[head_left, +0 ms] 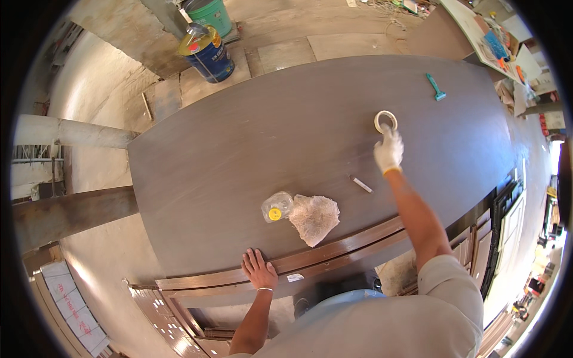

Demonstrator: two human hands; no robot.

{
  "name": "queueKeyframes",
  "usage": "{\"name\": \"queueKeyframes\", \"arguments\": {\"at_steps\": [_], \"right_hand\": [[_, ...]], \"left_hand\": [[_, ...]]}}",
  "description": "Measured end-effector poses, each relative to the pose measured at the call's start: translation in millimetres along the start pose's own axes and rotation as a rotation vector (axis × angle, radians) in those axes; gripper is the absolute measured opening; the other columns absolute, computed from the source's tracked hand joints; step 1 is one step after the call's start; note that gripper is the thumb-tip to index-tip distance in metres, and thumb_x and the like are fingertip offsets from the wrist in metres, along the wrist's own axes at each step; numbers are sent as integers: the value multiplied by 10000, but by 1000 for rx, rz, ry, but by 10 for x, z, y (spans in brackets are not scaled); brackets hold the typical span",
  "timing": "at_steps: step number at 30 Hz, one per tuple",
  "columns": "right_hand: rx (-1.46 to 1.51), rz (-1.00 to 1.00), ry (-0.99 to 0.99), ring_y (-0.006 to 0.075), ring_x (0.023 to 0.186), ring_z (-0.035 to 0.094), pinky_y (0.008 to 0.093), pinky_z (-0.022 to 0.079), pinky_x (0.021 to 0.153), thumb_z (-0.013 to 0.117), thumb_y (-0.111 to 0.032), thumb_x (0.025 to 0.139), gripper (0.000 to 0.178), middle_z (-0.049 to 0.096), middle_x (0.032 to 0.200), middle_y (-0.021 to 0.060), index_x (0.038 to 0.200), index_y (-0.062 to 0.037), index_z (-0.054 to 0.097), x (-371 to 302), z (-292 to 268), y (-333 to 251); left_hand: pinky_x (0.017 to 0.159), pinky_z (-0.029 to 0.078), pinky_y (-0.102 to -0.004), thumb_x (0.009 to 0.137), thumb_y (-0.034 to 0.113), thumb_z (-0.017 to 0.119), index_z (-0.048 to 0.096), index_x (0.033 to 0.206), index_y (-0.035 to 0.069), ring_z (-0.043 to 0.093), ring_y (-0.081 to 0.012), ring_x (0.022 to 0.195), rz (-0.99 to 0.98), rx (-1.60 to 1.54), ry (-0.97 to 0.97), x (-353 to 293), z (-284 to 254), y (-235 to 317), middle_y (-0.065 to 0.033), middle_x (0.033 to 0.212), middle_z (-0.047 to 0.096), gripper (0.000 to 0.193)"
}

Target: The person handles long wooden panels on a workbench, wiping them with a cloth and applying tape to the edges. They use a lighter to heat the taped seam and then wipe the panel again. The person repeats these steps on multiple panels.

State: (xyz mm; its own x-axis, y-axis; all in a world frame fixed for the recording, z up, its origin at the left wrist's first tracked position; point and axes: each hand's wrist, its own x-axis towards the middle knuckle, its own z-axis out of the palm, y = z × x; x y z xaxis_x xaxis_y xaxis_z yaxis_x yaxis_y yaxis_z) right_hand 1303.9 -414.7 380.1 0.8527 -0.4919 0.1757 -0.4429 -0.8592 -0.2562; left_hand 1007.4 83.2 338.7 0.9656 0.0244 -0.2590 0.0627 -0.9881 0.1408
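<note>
Head view: right hand (389, 150) at tape (377, 123), upper right; I cannot tell its grip. Left hand (259, 271) spread, lower middle.

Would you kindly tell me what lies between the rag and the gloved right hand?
In the head view, a white pen-like stick lies between the rag and the gloved right hand.

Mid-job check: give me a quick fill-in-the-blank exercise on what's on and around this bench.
The right hand, by the tape, wears a ____ glove.
The bottle has a ____ cap.
In the picture, the bottle is to the ____ of the cloth.

Missing words: white; yellow; left.
</note>
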Motion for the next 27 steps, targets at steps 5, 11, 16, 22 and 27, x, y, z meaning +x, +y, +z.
{"name": "queueKeyframes", "arguments": {"at_steps": [5,11,16,22,27], "right_hand": [[-266,-130,-263,351,1166,631,455,521,997,713,-225,911,253,726,1185,124,1139,-124,751,636,-163,153],[673,-10,-509,197,894,651,340,520,846,680,-227,961,230,718,976,78,1121,-71,731,-8,-1275,-176],[1381,7,-600,100,899,619,284,502,819,666,-200,1010,252,703,947,42,1103,34,661,-1094,-1992,-9],[1381,530,-642,98,668,574,273,456,605,599,-128,970,177,648,773,39,1049,14,669,-2255,-2351,768],[1231,811,-669,107,681,582,268,459,623,565,-95,961,219,670,799,56,1091,47,669,-3094,-2683,1400]], "left_hand": [[1268,171,-622,936,235,580,414,1567,26,260,-469,1551,22,-96,77,66,-95,20,-201,1692,318,685],[1147,400,-554,902,80,646,545,1443,31,521,-442,1340,170,-470,-64,103,-729,707,-241,1436,571,553],[906,553,-489,913,47,644,619,1358,65,677,-422,1038,480,-648,102,391,-1028,1797,-201,1188,702,447],[978,553,-489,957,102,615,624,1344,105,660,-380,1176,528,-474,-155,1048,-900,3131,-158,1259,692,388],[1101,506,-498,954,54,557,491,1538,245,486,-395,1429,752,-84,-125,2142,-451,4638,-153,1617,419,618]]}}
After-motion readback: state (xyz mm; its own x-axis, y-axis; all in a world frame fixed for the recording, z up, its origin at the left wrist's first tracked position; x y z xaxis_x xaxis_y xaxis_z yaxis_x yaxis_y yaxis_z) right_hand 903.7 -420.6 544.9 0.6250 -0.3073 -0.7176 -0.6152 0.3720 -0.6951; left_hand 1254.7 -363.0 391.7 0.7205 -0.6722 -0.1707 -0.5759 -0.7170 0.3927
